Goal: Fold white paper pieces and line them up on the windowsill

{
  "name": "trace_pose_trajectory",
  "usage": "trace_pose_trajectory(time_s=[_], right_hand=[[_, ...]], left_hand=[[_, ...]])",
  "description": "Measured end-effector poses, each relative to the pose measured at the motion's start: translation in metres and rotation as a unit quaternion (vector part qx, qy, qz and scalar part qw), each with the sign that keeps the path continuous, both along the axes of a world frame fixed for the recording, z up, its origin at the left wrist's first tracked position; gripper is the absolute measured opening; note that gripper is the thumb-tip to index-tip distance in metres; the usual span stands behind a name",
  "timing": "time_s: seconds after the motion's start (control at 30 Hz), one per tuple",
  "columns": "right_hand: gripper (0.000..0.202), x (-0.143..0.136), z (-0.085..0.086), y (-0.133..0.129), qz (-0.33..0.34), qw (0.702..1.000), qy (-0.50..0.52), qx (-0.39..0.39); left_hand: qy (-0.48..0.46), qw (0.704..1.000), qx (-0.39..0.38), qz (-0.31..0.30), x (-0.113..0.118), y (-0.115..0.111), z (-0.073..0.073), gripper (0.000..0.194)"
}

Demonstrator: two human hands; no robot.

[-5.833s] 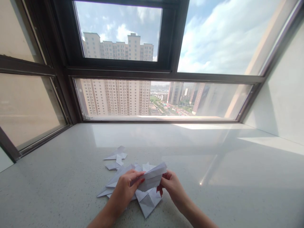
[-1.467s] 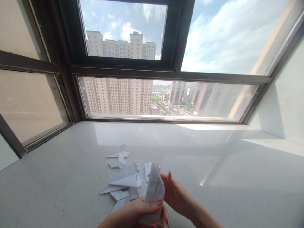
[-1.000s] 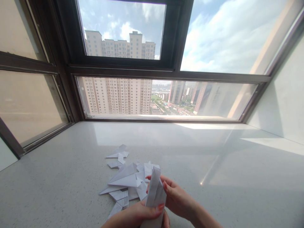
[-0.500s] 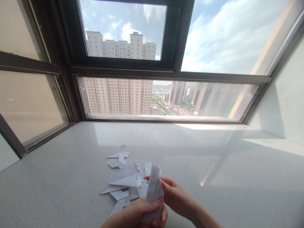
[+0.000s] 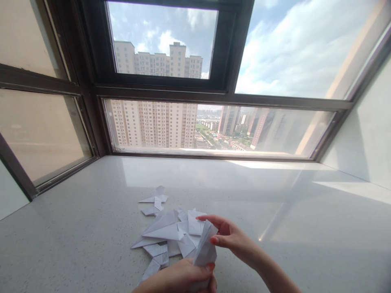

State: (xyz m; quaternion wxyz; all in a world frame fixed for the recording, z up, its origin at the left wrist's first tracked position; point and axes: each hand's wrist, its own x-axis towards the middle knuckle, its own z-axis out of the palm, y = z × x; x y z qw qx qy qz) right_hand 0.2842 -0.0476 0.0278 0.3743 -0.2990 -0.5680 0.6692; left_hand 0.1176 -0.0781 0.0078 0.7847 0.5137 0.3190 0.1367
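Head view: left of the folded paper piece [image 5: 205, 249], a pile of folded papers [image 5: 171, 236] is laid on the sill [image 5: 91, 228]; the piece is clamped below by left hand [image 5: 180, 278], pinched above by right hand [image 5: 232, 240].

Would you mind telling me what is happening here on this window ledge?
A person is folding white paper at a pale speckled stone ledge under a large window. The left hand has a grip on the lower end of a folded white paper piece, held upright, while the right hand pinches its top corner. Just beyond lies a loose pile of folded white paper shapes, with a few smaller ones apart, nearer the window.
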Motion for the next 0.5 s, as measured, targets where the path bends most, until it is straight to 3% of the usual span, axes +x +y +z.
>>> trace_pose_trajectory(time_s=[0.13, 0.37, 0.5], right_hand=[[0.029, 0.006, 0.001, 0.0, 0.032, 0.998, -0.052, -0.014], [0.024, 0.007, 0.003, -0.001, 0.026, 0.996, -0.08, -0.01], [0.026, 0.021, 0.005, 0.008, -0.038, 0.991, -0.122, 0.032]], left_hand=[[0.007, 1.0, 0.001, -0.009, -0.001, -0.001, -0.005, 0.044], [0.03, 0.999, -0.018, 0.0, -0.001, 0.001, -0.014, 0.032], [-0.026, 0.998, -0.046, -0.024, -0.004, 0.007, -0.014, 0.033]])
